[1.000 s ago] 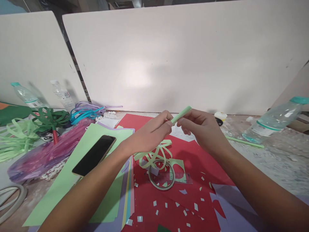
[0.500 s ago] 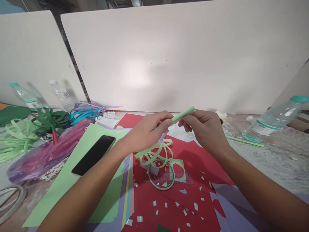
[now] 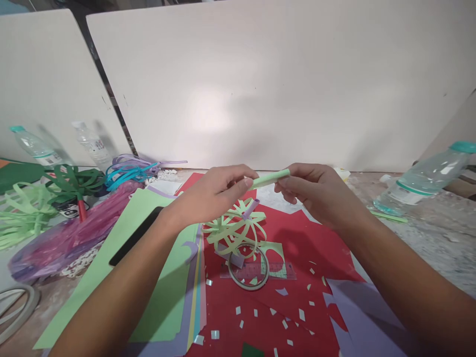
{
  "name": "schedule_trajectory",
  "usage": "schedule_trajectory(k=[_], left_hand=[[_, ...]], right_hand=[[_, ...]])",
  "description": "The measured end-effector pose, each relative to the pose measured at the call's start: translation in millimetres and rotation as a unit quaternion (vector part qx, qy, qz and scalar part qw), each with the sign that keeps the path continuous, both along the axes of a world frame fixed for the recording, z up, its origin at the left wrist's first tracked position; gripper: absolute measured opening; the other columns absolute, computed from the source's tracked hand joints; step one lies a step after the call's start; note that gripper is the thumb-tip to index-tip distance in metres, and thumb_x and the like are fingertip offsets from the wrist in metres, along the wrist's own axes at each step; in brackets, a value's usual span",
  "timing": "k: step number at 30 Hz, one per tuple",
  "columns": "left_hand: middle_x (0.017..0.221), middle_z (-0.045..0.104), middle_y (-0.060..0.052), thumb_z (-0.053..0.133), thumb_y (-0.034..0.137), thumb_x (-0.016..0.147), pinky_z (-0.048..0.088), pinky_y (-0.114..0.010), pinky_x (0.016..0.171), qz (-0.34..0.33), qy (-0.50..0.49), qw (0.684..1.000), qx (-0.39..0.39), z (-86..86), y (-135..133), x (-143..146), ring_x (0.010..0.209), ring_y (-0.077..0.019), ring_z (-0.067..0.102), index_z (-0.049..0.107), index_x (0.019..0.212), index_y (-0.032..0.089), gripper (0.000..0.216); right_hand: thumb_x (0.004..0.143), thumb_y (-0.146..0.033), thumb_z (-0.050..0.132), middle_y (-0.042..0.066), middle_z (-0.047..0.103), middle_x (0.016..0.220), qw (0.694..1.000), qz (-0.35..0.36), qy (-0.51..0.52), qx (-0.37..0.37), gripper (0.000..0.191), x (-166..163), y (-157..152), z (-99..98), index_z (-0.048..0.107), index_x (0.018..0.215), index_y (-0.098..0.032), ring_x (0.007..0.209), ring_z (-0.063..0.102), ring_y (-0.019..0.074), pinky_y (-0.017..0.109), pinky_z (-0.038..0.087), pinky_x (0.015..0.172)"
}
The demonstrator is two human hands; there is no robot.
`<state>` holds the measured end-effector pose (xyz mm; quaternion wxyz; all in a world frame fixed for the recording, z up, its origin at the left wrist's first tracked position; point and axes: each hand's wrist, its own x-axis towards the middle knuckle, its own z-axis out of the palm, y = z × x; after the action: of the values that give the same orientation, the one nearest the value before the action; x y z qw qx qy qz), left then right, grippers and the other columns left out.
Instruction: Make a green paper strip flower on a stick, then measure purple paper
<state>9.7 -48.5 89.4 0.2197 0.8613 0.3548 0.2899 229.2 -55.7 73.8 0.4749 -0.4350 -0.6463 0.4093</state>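
A light green rolled paper tube (image 3: 270,178) is held nearly level between my two hands. My left hand (image 3: 219,193) pinches its left end between thumb and fingers. My right hand (image 3: 312,191) grips the other end with its thumb and fingertips. Just below lies a looped light green paper-strip flower (image 3: 234,228) with a short purple paper tube (image 3: 251,208) standing up from it. A ring of tape (image 3: 248,286), a clear ruler (image 3: 284,270) and a green paper piece with a round cutout (image 3: 277,248) rest on the red paper (image 3: 308,248).
Green paper sheets (image 3: 156,297) and a phone (image 3: 137,235) lie left. Beyond are a pink plastic bag (image 3: 85,228), paper-strip flowers (image 3: 78,181) and bottles (image 3: 92,144). A bottle (image 3: 420,183) leans at right; purple paper (image 3: 364,317) lies near my right forearm. Small paper scraps are scattered about.
Both hands have shifted slightly left with the green tube, which is now closer to level. The purple tube on the flower has come into fuller view.
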Motion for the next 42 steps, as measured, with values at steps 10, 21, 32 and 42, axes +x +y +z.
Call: schedule_trajectory(k=[10,21,32,42], left_hand=[[0.091,0.069,0.0,0.057,0.019,0.088,0.049,-0.022,0.069,0.062,-0.085,0.959,0.262,-18.7,-1.9,24.0,0.078,-0.0106,0.062,0.063,0.097,0.02,0.011],[0.093,0.072,-0.002,0.057,0.022,0.088,0.054,-0.024,0.073,0.06,-0.166,0.97,0.167,-14.0,-14.2,28.3,0.078,-0.0122,0.066,0.066,0.097,0.021,0.013],[0.091,0.074,-0.001,0.062,0.022,0.084,0.057,-0.026,0.079,0.087,-0.204,0.962,0.161,-12.1,-19.3,31.9,0.083,-0.0143,0.07,0.069,0.087,0.02,0.007],[0.085,0.074,0.0,0.064,0.02,0.081,0.06,-0.027,0.083,0.073,-0.238,0.962,0.117,-9.6,-21.4,31.8,0.08,-0.0133,0.07,0.068,0.085,0.019,0.005]], right_hand=[[0.082,-0.029,0.065,-0.001,0.057,0.058,1.0,-0.024,0.006,-0.006,0.017,-16.2,-13.2,2.0,0.068,0.068,-0.019,0.054,0.048,0.0101,0.025,0.038,0.052],[0.078,-0.034,0.069,-0.001,0.058,0.057,0.997,-0.039,0.005,0.06,0.014,-16.8,-21.8,6.8,0.07,0.071,-0.021,0.05,0.048,0.0097,0.024,0.043,0.049],[0.079,-0.026,0.067,-0.002,0.06,0.055,0.983,-0.119,-0.067,0.12,0.013,-24.9,-31.3,8.4,0.069,0.068,-0.021,0.05,0.05,0.0094,0.023,0.04,0.045],[0.08,-0.026,0.066,0.0,0.064,0.059,0.979,-0.124,-0.086,0.14,0.011,-24.8,-33.8,8.7,0.071,0.071,-0.022,0.051,0.053,0.0107,0.023,0.042,0.044]])
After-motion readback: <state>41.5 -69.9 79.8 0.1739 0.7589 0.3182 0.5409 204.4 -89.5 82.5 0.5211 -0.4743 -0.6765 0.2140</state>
